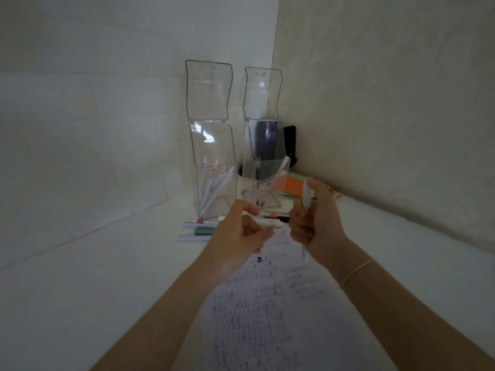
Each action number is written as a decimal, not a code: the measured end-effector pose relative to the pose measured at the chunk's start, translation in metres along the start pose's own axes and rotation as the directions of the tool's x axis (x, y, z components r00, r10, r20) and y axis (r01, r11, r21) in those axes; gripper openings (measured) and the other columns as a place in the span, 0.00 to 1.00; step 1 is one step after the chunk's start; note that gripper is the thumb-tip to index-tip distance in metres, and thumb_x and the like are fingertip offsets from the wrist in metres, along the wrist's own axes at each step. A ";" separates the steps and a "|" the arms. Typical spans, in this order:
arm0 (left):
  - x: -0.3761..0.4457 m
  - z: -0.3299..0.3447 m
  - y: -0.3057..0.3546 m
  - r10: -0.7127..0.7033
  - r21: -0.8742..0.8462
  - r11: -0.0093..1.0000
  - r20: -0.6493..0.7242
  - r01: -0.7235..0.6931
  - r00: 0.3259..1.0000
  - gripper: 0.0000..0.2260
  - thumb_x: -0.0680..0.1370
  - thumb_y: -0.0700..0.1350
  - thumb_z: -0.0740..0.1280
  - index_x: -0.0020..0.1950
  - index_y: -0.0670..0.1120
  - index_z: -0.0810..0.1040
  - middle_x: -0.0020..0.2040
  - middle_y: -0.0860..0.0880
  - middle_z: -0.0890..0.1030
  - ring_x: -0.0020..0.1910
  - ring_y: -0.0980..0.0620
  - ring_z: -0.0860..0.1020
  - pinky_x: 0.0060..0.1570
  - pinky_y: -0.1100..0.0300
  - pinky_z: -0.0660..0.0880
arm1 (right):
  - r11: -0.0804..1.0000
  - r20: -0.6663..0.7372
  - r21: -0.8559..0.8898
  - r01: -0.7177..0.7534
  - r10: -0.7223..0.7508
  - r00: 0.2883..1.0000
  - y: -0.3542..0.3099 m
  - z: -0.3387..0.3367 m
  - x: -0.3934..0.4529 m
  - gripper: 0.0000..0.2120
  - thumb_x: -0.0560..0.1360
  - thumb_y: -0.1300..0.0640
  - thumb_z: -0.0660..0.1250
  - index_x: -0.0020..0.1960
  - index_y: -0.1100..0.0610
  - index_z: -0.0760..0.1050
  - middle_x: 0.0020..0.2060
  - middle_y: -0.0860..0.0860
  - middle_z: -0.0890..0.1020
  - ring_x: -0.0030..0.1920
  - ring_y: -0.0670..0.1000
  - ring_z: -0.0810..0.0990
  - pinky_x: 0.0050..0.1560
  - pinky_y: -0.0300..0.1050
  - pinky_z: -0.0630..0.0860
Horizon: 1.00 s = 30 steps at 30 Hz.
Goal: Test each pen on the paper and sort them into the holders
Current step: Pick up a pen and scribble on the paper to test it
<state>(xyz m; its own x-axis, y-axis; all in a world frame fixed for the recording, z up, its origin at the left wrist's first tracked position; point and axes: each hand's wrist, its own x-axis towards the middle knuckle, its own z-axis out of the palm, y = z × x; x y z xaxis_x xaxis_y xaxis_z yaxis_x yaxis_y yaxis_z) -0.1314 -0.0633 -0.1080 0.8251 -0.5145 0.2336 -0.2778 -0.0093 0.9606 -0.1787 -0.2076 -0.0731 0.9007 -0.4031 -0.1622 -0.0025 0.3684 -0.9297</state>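
Motion blur softens both hands; the right hand (313, 220) hides the middle of its pen (306, 196), the paper (267, 317) marks are illegible, and the lower frame edge crops both forearms.

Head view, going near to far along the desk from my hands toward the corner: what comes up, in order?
Scribbled paper → left hand and right hand, the right gripping a white pen → loose pens lying on the desk → two clear holders → dark object in the corner.
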 end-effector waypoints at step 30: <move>-0.018 0.020 -0.061 0.074 0.766 0.515 0.407 -0.384 0.910 0.21 0.79 0.58 0.54 0.71 0.54 0.62 0.75 0.53 0.59 0.73 0.56 0.56 0.70 0.59 0.45 | 0.879 0.000 -0.447 0.164 -0.184 0.983 0.064 -0.057 -0.045 0.14 0.73 0.64 0.68 0.30 0.65 0.72 0.22 0.58 0.77 0.20 0.51 0.72 0.22 0.39 0.70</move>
<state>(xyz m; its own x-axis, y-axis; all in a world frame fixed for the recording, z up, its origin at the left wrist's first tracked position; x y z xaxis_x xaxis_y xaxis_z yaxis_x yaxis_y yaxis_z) -0.1387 -0.0707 -0.1740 0.5303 -0.8181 0.2226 -0.8372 -0.4638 0.2898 -0.2442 -0.2137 -0.1447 0.8858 -0.4639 0.0115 -0.0483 -0.1169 -0.9920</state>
